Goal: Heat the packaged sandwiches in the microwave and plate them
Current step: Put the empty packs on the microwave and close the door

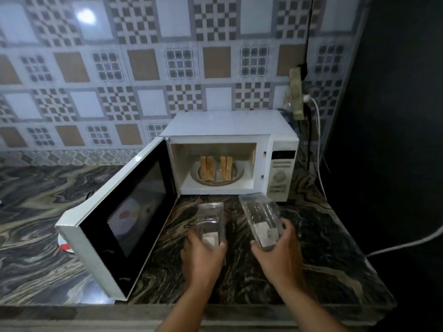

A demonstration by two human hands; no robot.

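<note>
A white microwave stands at the back of the counter with its door swung wide to the left. Inside, two sandwiches stand on edge on the round turntable plate. In front of the oven, my left hand grips a clear, empty plastic sandwich package. A second clear empty package with a white label is held by my right hand. Both packages are over the counter, just below the oven opening.
The marbled stone counter ends in a front edge near me and a dark wall on the right. A white cable crosses the right side. A wall socket strip hangs above the microwave. Part of a round plate peeks from under the door.
</note>
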